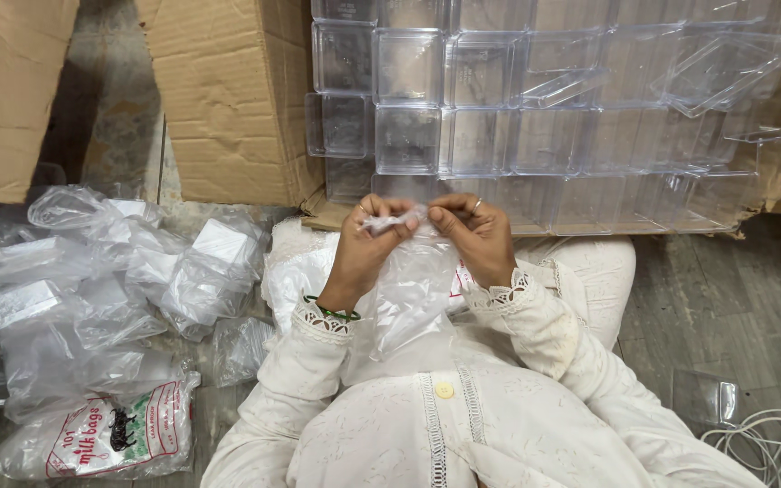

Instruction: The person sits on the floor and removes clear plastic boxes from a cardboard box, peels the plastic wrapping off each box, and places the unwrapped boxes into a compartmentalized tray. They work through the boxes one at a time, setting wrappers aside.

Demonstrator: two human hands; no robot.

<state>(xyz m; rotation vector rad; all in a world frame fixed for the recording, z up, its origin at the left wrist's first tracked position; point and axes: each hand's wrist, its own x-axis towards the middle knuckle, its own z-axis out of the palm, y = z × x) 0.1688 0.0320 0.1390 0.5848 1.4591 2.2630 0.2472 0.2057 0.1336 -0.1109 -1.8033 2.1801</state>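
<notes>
Your two hands meet at frame centre, raised over your lap. Your left hand [368, 239] is curled, thumb and fingertips pinched shut on the top edge of a clear plastic bag [409, 294]; a green bangle [332, 313] sits on that wrist. Your right hand [476, 235] mirrors it from 3 o'clock of the bag mouth, fingers bent and pinching the same edge, with one ring showing. The bag hangs from both grips down onto your white clothing. White lace-cuffed sleeves cover both forearms.

You sit on a grey wooden floor [725, 307]. At 8 o'clock lies one printed packet of bags [106, 438], red and green markings on it. Above it, from 8 to 10 o'clock, a heap of bagged clear boxes [101, 280] spreads out; too tangled to count, at least five. At 4 o'clock one loose clear lid [705, 398] lies flat beside a coil of white cable [766, 443].

Farther off at 12 o'clock, an opened cardboard carton [228, 99] holds stacked clear plastic boxes [499, 99], three rows visible, well over a dozen, exact count unclear. A second cardboard carton [6, 90] stands at 10 o'clock.
</notes>
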